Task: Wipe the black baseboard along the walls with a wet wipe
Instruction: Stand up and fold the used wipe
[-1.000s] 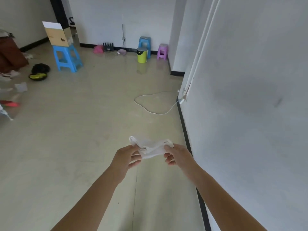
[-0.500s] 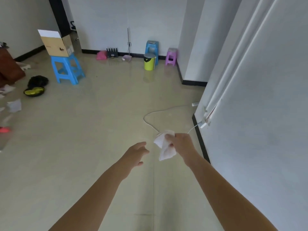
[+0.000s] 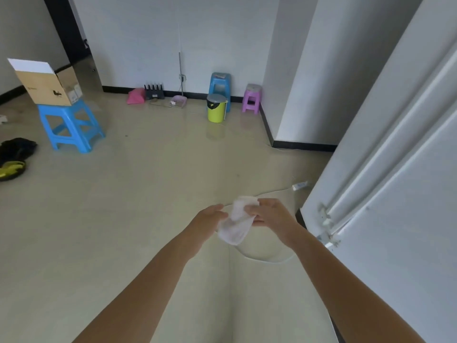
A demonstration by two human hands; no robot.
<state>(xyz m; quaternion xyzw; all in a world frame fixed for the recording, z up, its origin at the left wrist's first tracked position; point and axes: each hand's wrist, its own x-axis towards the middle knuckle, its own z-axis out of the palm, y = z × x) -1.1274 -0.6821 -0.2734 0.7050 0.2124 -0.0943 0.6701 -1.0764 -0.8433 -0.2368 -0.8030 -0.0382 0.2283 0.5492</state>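
A crumpled white wet wipe (image 3: 236,222) hangs between both hands above the beige floor. My right hand (image 3: 270,216) pinches its upper edge. My left hand (image 3: 209,220) touches its left side with fingers curled against it. The black baseboard (image 3: 265,125) runs along the foot of the far wall and around the white pillar. A short black piece (image 3: 300,217) shows at the bottom of the right wall, just right of my right hand.
A white cable (image 3: 267,258) loops on the floor under my hands, with a plug (image 3: 300,185) near the wall. Farther off stand a blue stool (image 3: 71,125) bearing a cardboard box (image 3: 47,81), a yellow bin (image 3: 216,107), another blue stool (image 3: 220,86) and a purple stool (image 3: 252,97).
One second ago both hands stretched the wipe. Then the left hand let go while the right held it bunched. Now the left hand is back against the wipe, and the view has moved forward.
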